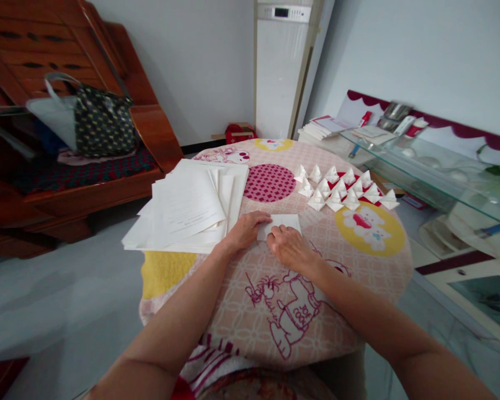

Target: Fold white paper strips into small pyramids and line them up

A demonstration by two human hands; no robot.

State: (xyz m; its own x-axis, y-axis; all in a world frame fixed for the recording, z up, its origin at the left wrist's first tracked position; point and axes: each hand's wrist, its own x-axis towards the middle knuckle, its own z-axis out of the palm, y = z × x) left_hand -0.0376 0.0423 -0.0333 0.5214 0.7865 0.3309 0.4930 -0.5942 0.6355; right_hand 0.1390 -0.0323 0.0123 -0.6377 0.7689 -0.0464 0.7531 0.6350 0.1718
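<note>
A small white folded paper lies flat on the round table in front of me. My left hand holds its left edge, fingers together and the tips over the paper. With fingers curled, my right hand presses on the near side of the same paper, hiding part of it. Beyond my right hand stand several white folded paper boats, grouped in rows. Left of my left hand is a loose stack of white paper sheets, the top one with faint print.
A patterned tablecloth covers the table. To the right is a glass-topped cabinet with cups and papers. A wooden bench carrying a dark patterned bag stands left. At the back is a tall white cabinet-like unit.
</note>
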